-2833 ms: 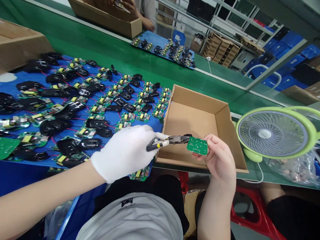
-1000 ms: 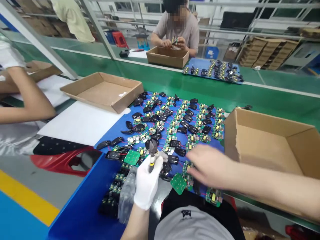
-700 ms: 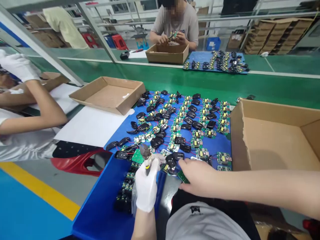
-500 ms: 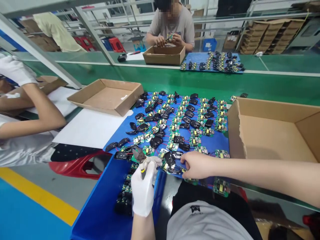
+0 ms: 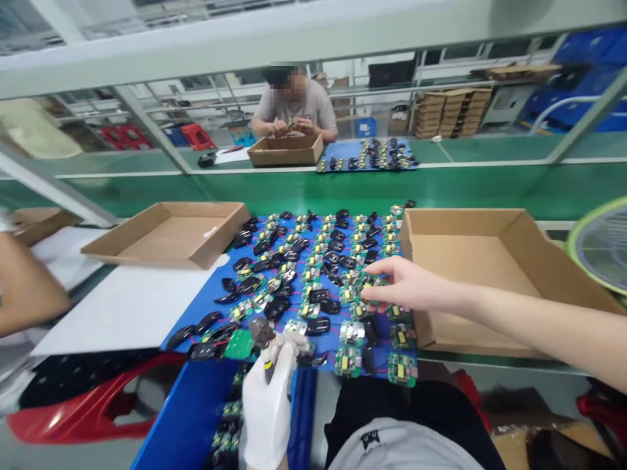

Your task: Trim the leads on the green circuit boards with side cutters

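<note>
My left hand (image 5: 268, 399), in a white glove, is closed around a pair of cutting pliers (image 5: 262, 334), their dark jaws pointing up and away. It hangs over the near edge of a blue board (image 5: 196, 297). My bare right hand (image 5: 404, 284) pinches a green circuit board (image 5: 368, 284) between thumb and fingers, above the rows on the right half. Rows of similar circuit boards, many joined by thin red wires to glossy black plastic housings (image 5: 319, 325), cover the blue board. One board (image 5: 240, 344) lies with its plain green underside up near the pliers.
A cardboard box (image 5: 470, 228) stands to the right, another (image 5: 169, 212) at the back left. White paper (image 5: 122, 303) lies left. Below the edge is a blue bin (image 5: 171, 418) with boards inside. A green fan (image 5: 600, 245) is far right. A co-worker (image 5: 298, 104) sits opposite.
My right hand has moved from the near edge up over the right-hand rows, now with a circuit board in it. My left hand still holds the pliers. The camera view has tilted up and shifted right.
</note>
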The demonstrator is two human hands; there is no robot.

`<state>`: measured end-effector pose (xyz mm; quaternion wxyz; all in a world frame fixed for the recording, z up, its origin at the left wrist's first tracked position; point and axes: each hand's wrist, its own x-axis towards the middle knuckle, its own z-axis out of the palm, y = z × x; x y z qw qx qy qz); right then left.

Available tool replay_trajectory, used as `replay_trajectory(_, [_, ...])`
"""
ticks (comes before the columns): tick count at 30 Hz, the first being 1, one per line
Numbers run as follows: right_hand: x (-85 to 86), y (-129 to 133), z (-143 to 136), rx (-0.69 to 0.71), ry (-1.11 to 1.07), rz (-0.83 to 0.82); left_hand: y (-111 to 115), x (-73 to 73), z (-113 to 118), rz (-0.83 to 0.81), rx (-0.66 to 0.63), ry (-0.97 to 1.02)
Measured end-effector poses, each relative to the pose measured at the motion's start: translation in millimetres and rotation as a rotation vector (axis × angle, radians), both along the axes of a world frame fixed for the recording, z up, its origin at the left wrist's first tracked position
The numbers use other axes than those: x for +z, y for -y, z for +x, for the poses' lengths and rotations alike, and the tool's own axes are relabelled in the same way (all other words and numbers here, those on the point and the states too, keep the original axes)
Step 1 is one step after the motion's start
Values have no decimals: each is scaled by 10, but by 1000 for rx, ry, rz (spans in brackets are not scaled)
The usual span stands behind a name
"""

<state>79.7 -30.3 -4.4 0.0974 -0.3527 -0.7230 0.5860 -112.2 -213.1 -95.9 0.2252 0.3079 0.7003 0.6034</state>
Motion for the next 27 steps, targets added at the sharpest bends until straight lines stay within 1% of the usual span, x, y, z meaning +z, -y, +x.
replay_trajectory(3, [126, -41, 542, -183, -207, -117, -113, -11, 70, -24, -73, 64])
replay_trajectory(5, [126, -13, 873, -312, -298, -154, -201, -19, 123, -74, -105, 104])
replay_trajectory(8, [21, 59, 1251, -462, -380, -151, -329, 24, 236, -188, -102, 118])
replay_trajectory(10, [-77, 100, 1424, -523, -406, -129, -399, 118, 340, -266, -111, 98])
replay_trajectory(11, [-122, 119, 1492, -545, -413, -110, -427, 179, 398, -293, -137, 78])
replay_trajectory(14, [-225, 182, 1635, -586, -403, -15, -494, 354, 564, -333, -223, -20])
replay_trajectory(16, [-276, 245, 1693, -603, -375, 74, -533, 408, 652, -314, -279, -133])
replay_trajectory(18, [-337, 325, 1725, -627, -344, 162, -575, 406, 724, -237, -369, -286])
replay_trajectory(19, [-376, 367, 1733, -641, -325, 216, -599, 396, 759, -172, -415, -371])
replay_trajectory(23, [-567, 503, 1741, -666, -262, 459, -721, 390, 896, 54, -535, -702])
replay_trajectory(25, [-641, 538, 1744, -687, -279, 552, -798, 415, 955, 118, -611, -829])
replay_trajectory(27, [-680, 552, 1750, -717, -318, 606, -880, 437, 1004, 154, -676, -939])
